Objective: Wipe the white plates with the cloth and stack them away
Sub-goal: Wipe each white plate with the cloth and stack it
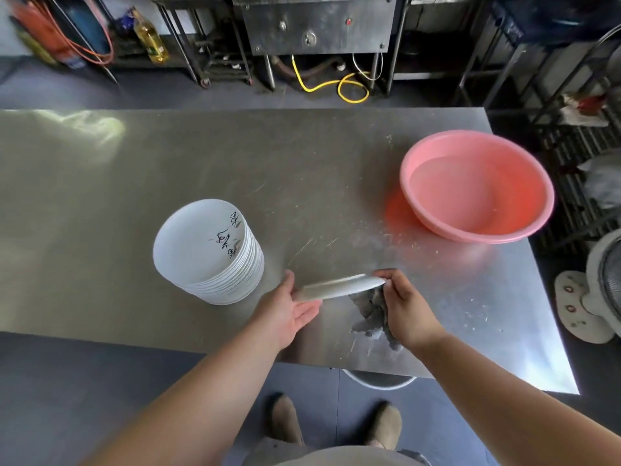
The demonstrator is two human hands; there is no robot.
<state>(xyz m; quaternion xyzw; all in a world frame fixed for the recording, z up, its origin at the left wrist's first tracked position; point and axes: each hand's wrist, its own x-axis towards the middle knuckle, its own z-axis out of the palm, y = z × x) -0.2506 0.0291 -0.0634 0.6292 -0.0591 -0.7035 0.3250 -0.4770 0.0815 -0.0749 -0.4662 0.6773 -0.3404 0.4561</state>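
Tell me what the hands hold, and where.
One white plate, held by opposite rims: left hand on the left edge, right hand pinching the right edge with the grey cloth.

1. The stack of plates [201,243] is sitting on the bench [134,196], left of centre and toward the near edge.
2. The basin [521,196] is standing on the bench's far right part, well apart from the stack.
3. A single plate [342,286] is hanging tilted above the bench, just right of the stack. The left grip [292,314] is holding its left rim and the right grip [406,307] is pinching its right rim.
4. The cloth [369,314] is lying bunched on the bench beneath the right grip.
5. A fan [598,290] is standing beyond the bench's right edge.
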